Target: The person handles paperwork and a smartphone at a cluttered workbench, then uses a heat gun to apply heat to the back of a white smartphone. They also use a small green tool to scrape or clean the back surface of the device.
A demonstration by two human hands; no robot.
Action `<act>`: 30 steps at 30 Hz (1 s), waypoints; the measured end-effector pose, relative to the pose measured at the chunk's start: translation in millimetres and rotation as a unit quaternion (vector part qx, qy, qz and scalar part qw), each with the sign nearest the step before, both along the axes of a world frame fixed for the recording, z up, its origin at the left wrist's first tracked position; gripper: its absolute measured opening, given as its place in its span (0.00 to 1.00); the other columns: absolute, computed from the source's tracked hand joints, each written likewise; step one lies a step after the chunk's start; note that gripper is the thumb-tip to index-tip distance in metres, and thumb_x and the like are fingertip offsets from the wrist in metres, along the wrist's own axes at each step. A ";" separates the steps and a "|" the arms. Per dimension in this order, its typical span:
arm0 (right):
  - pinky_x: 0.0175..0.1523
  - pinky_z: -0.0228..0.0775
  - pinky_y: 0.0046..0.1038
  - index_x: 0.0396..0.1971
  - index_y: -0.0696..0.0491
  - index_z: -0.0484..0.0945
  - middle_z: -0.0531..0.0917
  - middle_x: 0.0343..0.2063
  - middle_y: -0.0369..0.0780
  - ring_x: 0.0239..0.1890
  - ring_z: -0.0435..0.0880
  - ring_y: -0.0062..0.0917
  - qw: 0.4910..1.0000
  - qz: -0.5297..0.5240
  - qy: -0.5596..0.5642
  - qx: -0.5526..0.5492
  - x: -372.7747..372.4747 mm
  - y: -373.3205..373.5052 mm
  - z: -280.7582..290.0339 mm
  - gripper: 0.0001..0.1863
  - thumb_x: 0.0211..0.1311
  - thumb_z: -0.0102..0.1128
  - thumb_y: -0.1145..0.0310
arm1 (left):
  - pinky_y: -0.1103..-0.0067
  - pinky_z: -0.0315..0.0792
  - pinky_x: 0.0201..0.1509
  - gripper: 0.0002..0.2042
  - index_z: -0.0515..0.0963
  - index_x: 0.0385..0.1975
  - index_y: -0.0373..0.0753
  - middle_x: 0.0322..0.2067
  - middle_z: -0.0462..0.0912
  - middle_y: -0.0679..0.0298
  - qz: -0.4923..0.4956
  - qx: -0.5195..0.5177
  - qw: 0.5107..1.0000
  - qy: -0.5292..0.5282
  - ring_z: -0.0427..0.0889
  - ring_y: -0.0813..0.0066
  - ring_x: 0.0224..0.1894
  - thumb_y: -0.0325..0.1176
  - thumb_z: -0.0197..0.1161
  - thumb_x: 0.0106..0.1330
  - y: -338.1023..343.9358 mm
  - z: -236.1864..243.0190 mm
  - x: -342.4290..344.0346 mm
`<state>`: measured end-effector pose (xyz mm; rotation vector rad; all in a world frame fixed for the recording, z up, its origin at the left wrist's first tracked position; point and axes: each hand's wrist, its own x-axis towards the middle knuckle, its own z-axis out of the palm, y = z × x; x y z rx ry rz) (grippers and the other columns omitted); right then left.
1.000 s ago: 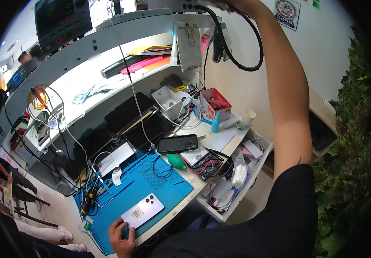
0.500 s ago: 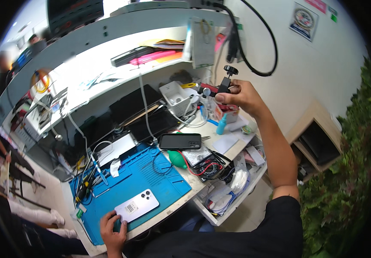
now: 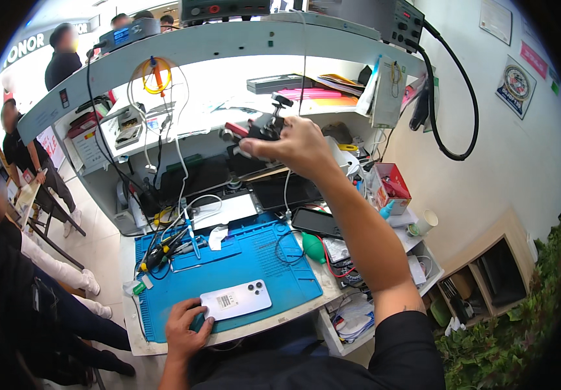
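Note:
A pale lilac smartphone (image 3: 244, 305) lies back up on a blue repair mat (image 3: 280, 286), its cameras toward the right. My left hand (image 3: 186, 327) is closed on the phone's left end, thumb at the lower edge and fingers at the upper. Raised over the back of the bench, my right hand (image 3: 293, 148) grips a small black and red screw clamp (image 3: 262, 127) with a round knob; motion blurs it somewhat. A dark phone (image 3: 316, 221) and a green blower bulb (image 3: 313, 247) lie beyond the mat's right part, close under my right forearm.
Screwdrivers (image 3: 157, 255) and cables crowd the mat's left side. A shelf (image 3: 196, 138) with hanging cords spans the back. An open drawer (image 3: 339, 338) juts out at the right front. Several people stand at the left, one person's legs (image 3: 66, 260) close to the bench.
My right hand has carried the clamp leftward, from above the bench's right side to in front of the shelf. The view has turned right. My left hand stays on the lilac phone.

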<state>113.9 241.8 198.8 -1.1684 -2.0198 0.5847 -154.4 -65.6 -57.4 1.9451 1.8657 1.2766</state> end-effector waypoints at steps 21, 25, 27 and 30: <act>0.72 0.73 0.31 0.70 0.55 0.74 0.84 0.65 0.46 0.67 0.83 0.36 0.990 -0.022 0.032 0.136 -228.9 131.4 28.0 0.61 0.38 0.90 0.34 | 0.67 0.84 0.56 0.14 0.91 0.42 0.39 0.50 0.91 0.54 -0.007 -0.003 0.997 -0.076 0.89 0.56 0.52 0.34 0.82 0.57 -4.5 2.2 -15.6; 0.77 0.68 0.30 0.74 0.53 0.69 0.78 0.71 0.44 0.71 0.79 0.31 0.993 0.013 0.058 0.102 -254.3 125.0 35.0 0.63 0.39 0.89 0.39 | 0.67 0.84 0.57 0.15 0.92 0.43 0.39 0.51 0.91 0.55 -0.003 -0.001 0.996 -0.091 0.89 0.56 0.53 0.35 0.83 0.56 -6.6 3.2 -14.2; 0.71 0.72 0.33 0.64 0.57 0.76 0.84 0.62 0.48 0.64 0.83 0.36 0.993 -0.004 -0.019 0.116 -272.7 137.0 35.2 0.55 0.41 0.84 0.34 | 0.67 0.84 0.57 0.16 0.92 0.43 0.39 0.51 0.91 0.55 -0.002 -0.002 0.995 -0.101 0.89 0.56 0.53 0.35 0.84 0.57 -6.6 3.9 -15.6; 0.59 0.80 0.35 0.47 0.61 0.88 0.90 0.48 0.51 0.51 0.90 0.40 0.982 -0.049 -0.115 0.142 -284.4 146.4 30.3 0.48 0.40 0.80 0.30 | 0.67 0.84 0.55 0.16 0.92 0.44 0.38 0.52 0.91 0.54 -0.003 -0.006 0.994 -0.112 0.89 0.56 0.53 0.35 0.84 0.57 -8.3 4.8 -15.8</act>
